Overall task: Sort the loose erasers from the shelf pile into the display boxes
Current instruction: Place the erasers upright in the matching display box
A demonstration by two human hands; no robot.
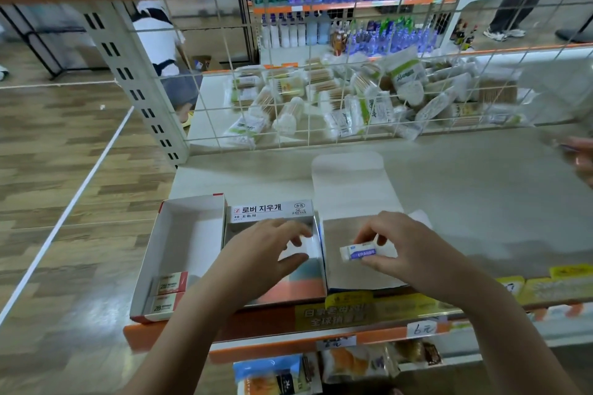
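Note:
Three open display boxes stand side by side at the shelf's front edge. The left box (192,228) has a red trim and holds two red-sleeved erasers (168,293) at its near end. My left hand (266,253) reaches into the middle box (272,210), which has Korean lettering on its back flap; its fingers are curled inside the box, and whether they hold anything is hidden. My right hand (401,244) pinches a white eraser with a blue sleeve (361,252) over the right box (353,279), whose lid stands open behind it.
A wire grid (308,99) closes the back of the grey shelf (481,196); packets of cotton swabs lie behind it. Another person's hand (580,157) shows at the right edge. Price tags line the orange shelf front (353,327). A person crouches in the far aisle.

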